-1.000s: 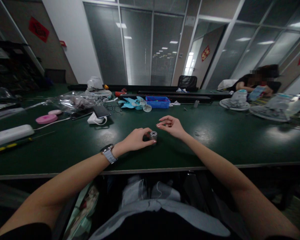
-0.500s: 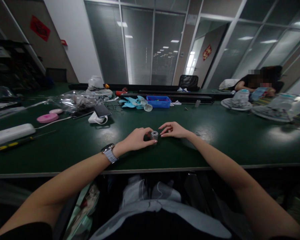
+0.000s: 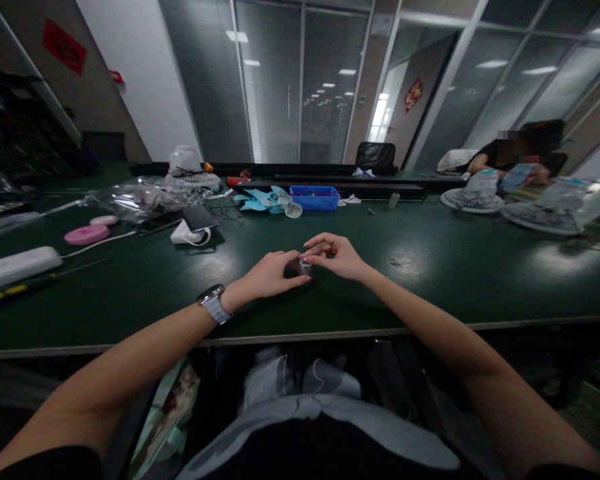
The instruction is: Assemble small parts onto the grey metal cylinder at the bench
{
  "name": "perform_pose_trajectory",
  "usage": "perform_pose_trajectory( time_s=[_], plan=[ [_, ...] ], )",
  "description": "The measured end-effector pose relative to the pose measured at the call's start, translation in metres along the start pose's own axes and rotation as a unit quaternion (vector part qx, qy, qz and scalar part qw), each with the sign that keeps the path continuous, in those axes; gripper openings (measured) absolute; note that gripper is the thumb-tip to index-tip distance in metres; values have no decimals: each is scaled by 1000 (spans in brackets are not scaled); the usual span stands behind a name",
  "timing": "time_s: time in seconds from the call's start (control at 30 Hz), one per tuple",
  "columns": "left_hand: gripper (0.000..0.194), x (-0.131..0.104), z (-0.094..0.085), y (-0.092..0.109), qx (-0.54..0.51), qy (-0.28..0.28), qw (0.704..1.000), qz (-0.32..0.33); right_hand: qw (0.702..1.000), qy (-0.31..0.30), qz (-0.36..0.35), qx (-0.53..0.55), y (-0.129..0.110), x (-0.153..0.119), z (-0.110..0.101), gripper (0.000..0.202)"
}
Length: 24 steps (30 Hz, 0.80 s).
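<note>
A small grey metal cylinder (image 3: 305,269), with the look of a little motor, stands upright near the table's front. My left hand (image 3: 271,275), with a watch (image 3: 213,300) on its wrist, curls thumb and fingers around its side. Over the top of the cylinder, my right hand (image 3: 341,258) closes its thumb and index finger in a pinch. Whatever lies between those fingertips is hidden.
Across the green table (image 3: 430,287) behind my hands are a blue basket (image 3: 314,199), light-blue fan blades (image 3: 265,199) and a white charger (image 3: 187,232). A pink disc (image 3: 87,233), power strip (image 3: 20,268) and screwdriver (image 3: 15,290) lie left. Fan parts (image 3: 473,195) and a person (image 3: 520,157) are at right.
My right hand has moved left, from beside the cylinder to its top, and its fingers have closed in a pinch. My left hand keeps its hold. The view has shifted slightly.
</note>
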<state>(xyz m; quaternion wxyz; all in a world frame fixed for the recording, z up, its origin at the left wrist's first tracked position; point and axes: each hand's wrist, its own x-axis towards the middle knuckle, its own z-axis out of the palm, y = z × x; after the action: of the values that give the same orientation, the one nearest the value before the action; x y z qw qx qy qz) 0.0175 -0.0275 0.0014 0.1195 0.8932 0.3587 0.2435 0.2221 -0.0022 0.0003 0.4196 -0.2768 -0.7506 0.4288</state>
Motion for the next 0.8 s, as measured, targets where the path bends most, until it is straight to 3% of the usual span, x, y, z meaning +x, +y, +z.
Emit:
perform_pose_trajectory(
  time_s=[0.2, 0.5, 0.73, 0.8],
  plan=[
    [41, 0, -1, 1, 7, -3, 1000, -6, 998, 56, -12, 2, 1, 2, 1, 42],
    [40, 0, 0, 1, 9, -2, 1000, 3, 999, 27, 13, 30, 2, 2, 6, 42],
    [41, 0, 0, 1, 11, 3, 1000, -2, 995, 104, 1, -10, 4, 3, 3, 40],
    [40, 0, 1, 1, 10, 2, 1000, -2, 996, 93, 1, -13, 5, 3, 2, 44]
  ],
)
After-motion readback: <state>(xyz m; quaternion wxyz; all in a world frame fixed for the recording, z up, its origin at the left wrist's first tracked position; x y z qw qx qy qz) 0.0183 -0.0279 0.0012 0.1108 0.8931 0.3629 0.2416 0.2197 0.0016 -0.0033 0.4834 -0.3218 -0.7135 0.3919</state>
